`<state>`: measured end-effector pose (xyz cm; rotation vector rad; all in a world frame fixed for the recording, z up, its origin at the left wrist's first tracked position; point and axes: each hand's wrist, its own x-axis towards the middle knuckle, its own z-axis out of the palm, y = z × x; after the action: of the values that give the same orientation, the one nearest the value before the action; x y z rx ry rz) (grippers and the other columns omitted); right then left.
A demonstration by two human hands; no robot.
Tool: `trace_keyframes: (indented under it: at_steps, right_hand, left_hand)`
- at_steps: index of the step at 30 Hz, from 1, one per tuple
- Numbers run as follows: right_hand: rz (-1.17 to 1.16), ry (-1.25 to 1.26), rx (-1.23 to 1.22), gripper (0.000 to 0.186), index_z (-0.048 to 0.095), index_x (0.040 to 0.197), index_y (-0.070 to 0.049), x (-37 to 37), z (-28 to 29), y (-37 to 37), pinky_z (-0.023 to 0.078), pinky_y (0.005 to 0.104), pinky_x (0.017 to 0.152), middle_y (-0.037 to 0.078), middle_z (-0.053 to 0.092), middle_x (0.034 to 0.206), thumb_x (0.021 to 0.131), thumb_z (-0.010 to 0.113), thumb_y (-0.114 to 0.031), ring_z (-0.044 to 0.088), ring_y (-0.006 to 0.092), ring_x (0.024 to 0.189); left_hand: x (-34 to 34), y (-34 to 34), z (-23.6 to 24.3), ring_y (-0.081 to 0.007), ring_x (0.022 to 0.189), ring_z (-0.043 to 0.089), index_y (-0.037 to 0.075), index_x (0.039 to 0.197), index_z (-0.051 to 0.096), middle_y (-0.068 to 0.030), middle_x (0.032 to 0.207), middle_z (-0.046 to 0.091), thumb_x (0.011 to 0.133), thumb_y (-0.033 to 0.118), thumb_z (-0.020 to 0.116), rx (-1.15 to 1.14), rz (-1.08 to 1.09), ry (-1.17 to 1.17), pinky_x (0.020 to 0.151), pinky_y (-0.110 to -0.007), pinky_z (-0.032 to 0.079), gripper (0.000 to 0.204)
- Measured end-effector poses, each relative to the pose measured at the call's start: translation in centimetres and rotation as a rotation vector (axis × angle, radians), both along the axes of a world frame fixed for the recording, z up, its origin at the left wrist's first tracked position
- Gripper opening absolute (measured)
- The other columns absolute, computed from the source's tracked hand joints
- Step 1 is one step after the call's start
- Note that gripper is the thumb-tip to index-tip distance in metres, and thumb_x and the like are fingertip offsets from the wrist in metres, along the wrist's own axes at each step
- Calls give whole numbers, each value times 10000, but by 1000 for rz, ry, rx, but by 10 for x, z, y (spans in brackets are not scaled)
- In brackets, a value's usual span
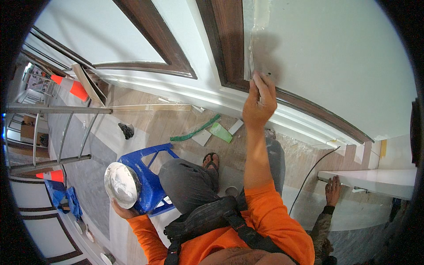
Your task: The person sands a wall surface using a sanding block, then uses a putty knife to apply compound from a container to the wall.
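My left hand (123, 209) grips the rim of a round metal bowl (115, 187) smeared with white paste. The bowl is tilted beside a blue plastic stool (152, 194). My right hand (260, 100) is raised to the white wall panel (327, 57), its fingers pinched at the lower corner of a dark wood trim (227, 48). What those fingers hold is too small and hidden to make out. A rough band of white filler (252, 42) runs up along the trim's inner edge from my fingertips.
A metal ladder-like frame (62, 109) and orange cones (75, 88) stand at left. Green and white scraps (221, 131) lie on the floor by the baseboard. At right, another person's hand (333, 191) touches a white board (371, 182); a black cable (311, 172) curves nearby.
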<state>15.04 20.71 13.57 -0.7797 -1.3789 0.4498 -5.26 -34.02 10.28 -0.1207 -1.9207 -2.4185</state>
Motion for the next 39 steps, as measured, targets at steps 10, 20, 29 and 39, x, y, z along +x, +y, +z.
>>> trace_keyframes:
  at_steps: [10,20,29,39]
  right_hand:
    - [-8,6,-32,293,803,1176,-73,12,54,-17,579,378,904,148,730,1200,891,799,-1,712,289,1066]
    - [-22,-163,-64,280,797,1169,-74,17,31,-18,572,423,950,143,729,1202,893,787,-29,706,329,1090]
    - [228,93,-176,230,775,1213,-21,22,32,5,559,372,968,190,775,1157,1003,722,-100,744,281,1077]
    - [194,-80,-37,245,788,1209,-80,43,17,21,571,395,957,170,762,1168,973,729,-56,734,321,1085]
  left_hand:
    - [-4,-1,1,-384,1325,604,-58,1500,508,-241,1479,579,1044,426,534,18,5,-58,1138,-526,491,666]
    - [-9,-16,-8,-383,1328,598,-55,1488,526,-231,1483,576,1032,420,559,-9,52,-60,1145,-531,478,660]
    - [-4,-7,-11,-318,1249,634,-53,1398,553,-212,1385,613,1065,326,521,-183,150,92,1078,-473,518,505]
    - [3,6,6,-313,1229,648,-60,1389,560,-211,1366,629,1068,325,488,-3,2,-12,1081,-463,519,507]
